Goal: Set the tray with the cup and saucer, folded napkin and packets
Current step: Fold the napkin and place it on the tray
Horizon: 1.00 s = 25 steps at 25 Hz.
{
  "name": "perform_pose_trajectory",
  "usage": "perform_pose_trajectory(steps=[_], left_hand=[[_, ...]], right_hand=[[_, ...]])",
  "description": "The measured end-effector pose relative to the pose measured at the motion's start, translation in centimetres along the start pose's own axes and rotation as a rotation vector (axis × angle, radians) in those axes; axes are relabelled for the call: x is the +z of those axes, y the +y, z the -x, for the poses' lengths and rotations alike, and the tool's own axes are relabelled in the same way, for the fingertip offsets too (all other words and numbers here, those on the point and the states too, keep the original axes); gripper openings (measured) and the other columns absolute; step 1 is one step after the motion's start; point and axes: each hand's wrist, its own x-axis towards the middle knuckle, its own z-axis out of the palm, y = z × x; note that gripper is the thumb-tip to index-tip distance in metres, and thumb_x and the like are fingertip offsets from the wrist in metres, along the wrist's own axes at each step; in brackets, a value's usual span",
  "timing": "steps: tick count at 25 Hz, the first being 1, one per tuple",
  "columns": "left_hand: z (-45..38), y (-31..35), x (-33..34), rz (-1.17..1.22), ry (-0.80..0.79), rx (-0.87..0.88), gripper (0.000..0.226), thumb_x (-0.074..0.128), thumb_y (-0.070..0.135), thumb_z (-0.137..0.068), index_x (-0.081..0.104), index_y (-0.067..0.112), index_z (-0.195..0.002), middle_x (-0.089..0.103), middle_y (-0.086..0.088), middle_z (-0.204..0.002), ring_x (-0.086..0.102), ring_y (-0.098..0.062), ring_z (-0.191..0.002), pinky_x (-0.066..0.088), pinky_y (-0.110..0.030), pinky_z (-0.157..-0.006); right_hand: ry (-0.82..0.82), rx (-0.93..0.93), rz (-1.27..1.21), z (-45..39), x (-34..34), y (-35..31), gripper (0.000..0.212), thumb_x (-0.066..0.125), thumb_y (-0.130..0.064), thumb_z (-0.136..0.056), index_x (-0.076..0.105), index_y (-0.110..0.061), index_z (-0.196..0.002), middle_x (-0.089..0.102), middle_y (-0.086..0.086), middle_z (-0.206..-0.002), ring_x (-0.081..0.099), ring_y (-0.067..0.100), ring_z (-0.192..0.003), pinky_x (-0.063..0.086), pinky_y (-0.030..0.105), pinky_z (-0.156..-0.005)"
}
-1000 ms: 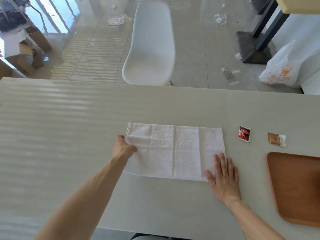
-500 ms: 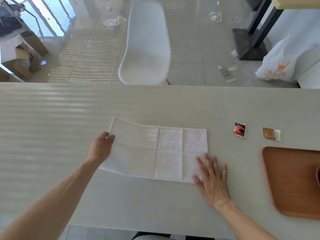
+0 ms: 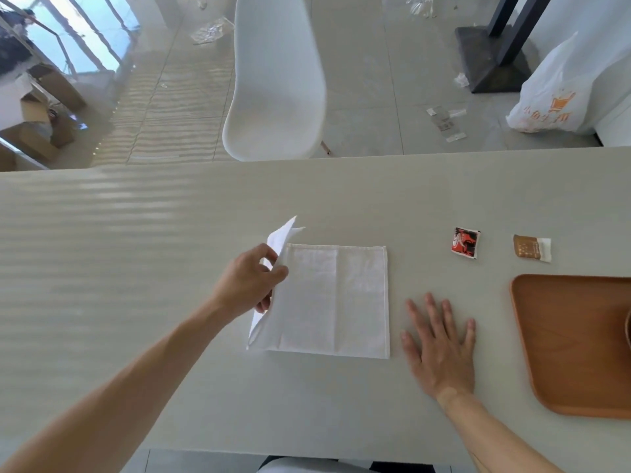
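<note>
The right hand (image 3: 440,349) lay flat on the surface (image 3: 136,268), fingers spread, just right of the napkin (image 3: 334,302). The left hand (image 3: 249,285) pinched the napkin's raised left edge; the rest lay flat at mid-surface. The tray (image 3: 573,343) sat at the right edge. Beyond it lay a red packet (image 3: 465,243) and a brown packet (image 3: 532,248), apart. A chair (image 3: 276,80) stood behind.

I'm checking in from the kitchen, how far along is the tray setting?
Early. The left hand grips the white napkin, mid-fold on the table; the right hand lies flat beside it. Both packets, red and brown, sit outside the wooden tray. Napkin and packets remain to load.
</note>
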Motion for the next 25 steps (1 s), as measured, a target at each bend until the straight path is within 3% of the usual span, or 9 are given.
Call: perform_pose_trajectory(steps=[10,14,18,25], left_hand=[[-2.7,3.9,14.4,0.106,-0.234,-0.17,0.013,0.057,0.019,-0.078,0.052,0.012,-0.086,0.066,-0.004,-0.05,0.061,-0.022,-0.04,0.048,-0.025,-0.039],[-2.9,3.9,17.3,0.067,-0.2,-0.194,0.014,0.054,0.022,-0.078,0.052,0.012,-0.088,0.071,-0.004,-0.055,0.067,-0.022,-0.046,0.06,-0.036,-0.049],[-2.5,4.1,18.7,-0.028,-0.126,-0.185,0.015,0.048,0.028,-0.081,0.051,0.014,-0.086,0.072,0.0,-0.058,0.07,-0.019,-0.052,0.062,-0.043,-0.062],[-2.2,4.2,18.9,-0.086,0.04,-0.105,0.018,0.045,0.035,-0.084,0.047,0.019,-0.077,0.069,0.002,-0.053,0.063,-0.01,-0.044,0.052,-0.033,-0.051]], right_hand=[[0.047,0.002,-0.015,0.0,0.1,0.1,0.059,0.032,-0.052,-0.094,0.022,-0.04,-0.151,0.017,-0.005,-0.162,0.011,0.022,-0.15,0.009,0.06,-0.117],[0.063,-0.011,-0.026,-0.1,0.3,0.2,0.06,0.035,-0.053,-0.095,0.021,-0.04,-0.151,0.017,-0.005,-0.162,0.011,0.023,-0.15,0.009,0.06,-0.117],[0.074,-0.012,-0.027,-0.1,0.6,0.4,0.061,0.036,-0.054,-0.094,0.021,-0.04,-0.151,0.018,-0.005,-0.162,0.011,0.023,-0.15,0.009,0.06,-0.117],[0.073,-0.018,-0.014,-0.1,0.6,0.4,0.061,0.036,-0.053,-0.094,0.02,-0.04,-0.151,0.018,-0.004,-0.162,0.01,0.024,-0.15,0.011,0.062,-0.116]])
